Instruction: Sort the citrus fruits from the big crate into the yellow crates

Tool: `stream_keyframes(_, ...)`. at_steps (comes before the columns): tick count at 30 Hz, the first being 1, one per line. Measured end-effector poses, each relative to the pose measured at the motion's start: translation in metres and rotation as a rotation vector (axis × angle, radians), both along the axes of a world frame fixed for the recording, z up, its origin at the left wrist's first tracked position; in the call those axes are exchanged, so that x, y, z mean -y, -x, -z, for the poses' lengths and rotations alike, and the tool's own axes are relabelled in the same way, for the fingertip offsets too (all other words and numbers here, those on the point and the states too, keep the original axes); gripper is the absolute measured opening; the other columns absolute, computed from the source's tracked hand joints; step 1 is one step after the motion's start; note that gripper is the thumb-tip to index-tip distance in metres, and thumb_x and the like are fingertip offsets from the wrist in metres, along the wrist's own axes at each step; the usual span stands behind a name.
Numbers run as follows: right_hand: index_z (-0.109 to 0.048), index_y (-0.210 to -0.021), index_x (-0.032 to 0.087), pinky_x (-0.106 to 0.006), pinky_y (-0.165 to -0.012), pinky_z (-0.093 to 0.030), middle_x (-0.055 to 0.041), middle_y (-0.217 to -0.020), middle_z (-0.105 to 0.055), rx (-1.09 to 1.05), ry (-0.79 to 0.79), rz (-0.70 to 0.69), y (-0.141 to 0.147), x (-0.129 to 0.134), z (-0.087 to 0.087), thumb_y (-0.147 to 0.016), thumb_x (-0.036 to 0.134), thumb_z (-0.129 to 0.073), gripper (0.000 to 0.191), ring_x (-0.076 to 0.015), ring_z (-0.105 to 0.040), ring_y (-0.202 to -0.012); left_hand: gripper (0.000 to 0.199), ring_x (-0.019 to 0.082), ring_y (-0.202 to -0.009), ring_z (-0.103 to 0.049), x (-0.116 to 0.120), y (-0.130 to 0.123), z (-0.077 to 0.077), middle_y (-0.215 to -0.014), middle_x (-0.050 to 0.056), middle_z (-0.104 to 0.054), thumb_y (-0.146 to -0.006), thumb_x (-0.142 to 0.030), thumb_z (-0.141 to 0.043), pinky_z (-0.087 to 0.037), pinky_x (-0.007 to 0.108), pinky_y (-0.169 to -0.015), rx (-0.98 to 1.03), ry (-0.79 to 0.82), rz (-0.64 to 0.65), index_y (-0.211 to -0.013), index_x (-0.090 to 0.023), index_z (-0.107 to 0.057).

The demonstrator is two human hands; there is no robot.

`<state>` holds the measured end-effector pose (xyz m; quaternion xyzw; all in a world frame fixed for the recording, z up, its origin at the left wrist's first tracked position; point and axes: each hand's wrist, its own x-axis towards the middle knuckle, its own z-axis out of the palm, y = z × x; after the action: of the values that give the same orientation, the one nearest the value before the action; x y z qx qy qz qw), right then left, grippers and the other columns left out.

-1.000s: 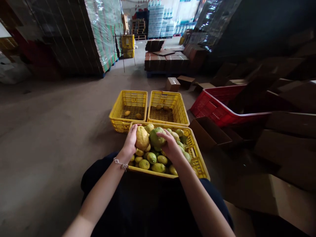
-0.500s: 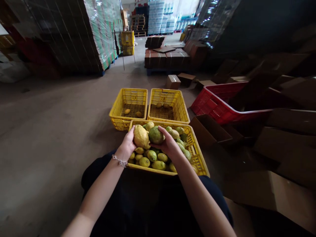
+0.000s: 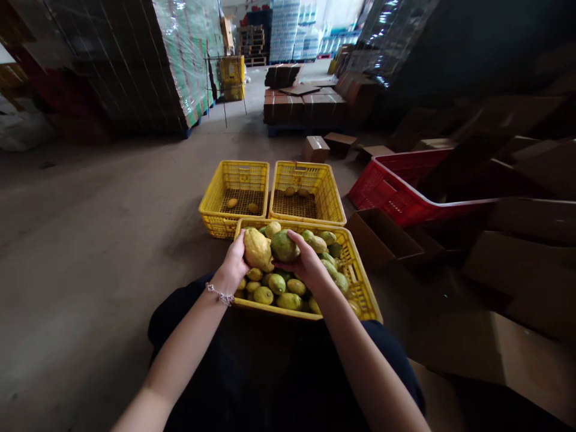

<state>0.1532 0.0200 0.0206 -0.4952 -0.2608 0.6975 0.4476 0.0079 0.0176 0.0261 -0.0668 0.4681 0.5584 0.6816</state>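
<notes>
My left hand [image 3: 234, 259] is closed around a large yellow lemon [image 3: 257, 249]. In my right hand [image 3: 308, 259] is a dark green lemon [image 3: 284, 246], held beside the yellow one with the thumb on top. Both fruits are above a yellow plastic crate [image 3: 369, 298] filled with green and yellowish lemons [image 3: 289, 301]. Behind it stand two more yellow crates side by side. The left crate [image 3: 211, 211] has two lemons [image 3: 232, 203] on its slatted bottom, and the right crate [image 3: 330, 211] also holds a couple of lemons [image 3: 290, 192].
To the right, a red crate [image 3: 382, 192] and an open cardboard box [image 3: 375, 240] stand near the yellow crates, among more cardboard. Farther back are a small carton [image 3: 315, 150], stacked flat cardboard [image 3: 303, 108] and a plastic-wrapped pallet load [image 3: 180, 66]. Concrete floor [image 3: 112, 228] stretches to the left.
The yellow lemon in my left hand has turned slightly. Both hands and the green lemon stay nearly where they were.
</notes>
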Motion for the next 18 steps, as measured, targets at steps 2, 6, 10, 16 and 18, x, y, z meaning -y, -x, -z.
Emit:
stream_keyframes(2, -0.066, -0.097, 0.024, -0.039, -0.069, -0.07, -0.0081, -0.113, -0.075, 0.001, 0.008, 0.002, 0.0, 0.0, -0.002, -0.086, 0.039, -0.069, 0.019, -0.026, -0.075, -0.102, 0.04, 0.026, -0.101, -0.079, 0.0, 0.0, 0.001, -0.106, 0.012, -0.081, -0.107, -0.037, -0.05, -0.065, 0.04, -0.092, 0.0, 0.002, 0.011, -0.139, -0.016, -0.063)
stream_keyframes(6, -0.067, -0.097, 0.023, -0.038, -0.068, -0.07, -0.0078, -0.112, -0.076, 0.0, 0.007, 0.0, -0.001, 0.001, -0.002, -0.088, 0.037, -0.068, 0.017, -0.0254, -0.075, -0.101, 0.042, 0.026, -0.102, -0.079, -0.002, 0.002, 0.008, -0.11, 0.012, -0.081, -0.105, -0.038, -0.053, -0.064, 0.041, -0.094, -0.027, -0.022, 0.005, -0.142, -0.019, -0.06)
stream_keyframes(10, -0.067, -0.097, 0.024, -0.039, -0.071, -0.07, -0.0069, -0.113, -0.076, 0.005, -0.012, -0.006, -0.002, 0.001, 0.002, -0.087, 0.039, -0.07, 0.018, -0.0261, -0.075, -0.104, 0.047, 0.026, -0.102, -0.079, -0.004, 0.004, 0.016, -0.115, 0.01, -0.08, -0.1, -0.04, -0.064, -0.063, 0.041, -0.095, -0.03, -0.044, -0.009, -0.144, -0.024, -0.059)
stream_keyframes(16, -0.068, -0.098, 0.025, -0.041, -0.075, -0.07, -0.0074, -0.117, -0.076, -0.01, -0.025, -0.016, -0.002, 0.001, 0.003, -0.085, 0.042, -0.072, 0.022, -0.0291, -0.073, -0.112, 0.046, 0.028, -0.098, -0.079, -0.002, 0.001, 0.012, -0.112, 0.012, -0.081, -0.101, -0.042, -0.06, -0.064, 0.042, -0.093, -0.021, -0.035, 0.023, -0.141, -0.019, -0.062)
stream_keyframes(18, -0.068, -0.097, 0.025, -0.043, -0.073, -0.07, -0.0075, -0.116, -0.076, -0.018, -0.027, -0.019, -0.003, 0.001, 0.003, -0.083, 0.043, -0.074, 0.023, -0.0309, -0.073, -0.112, 0.045, 0.027, -0.096, -0.08, -0.002, 0.001, 0.011, -0.111, 0.012, -0.081, -0.101, -0.042, -0.059, -0.064, 0.042, -0.093, -0.023, -0.04, 0.036, -0.139, -0.019, -0.063)
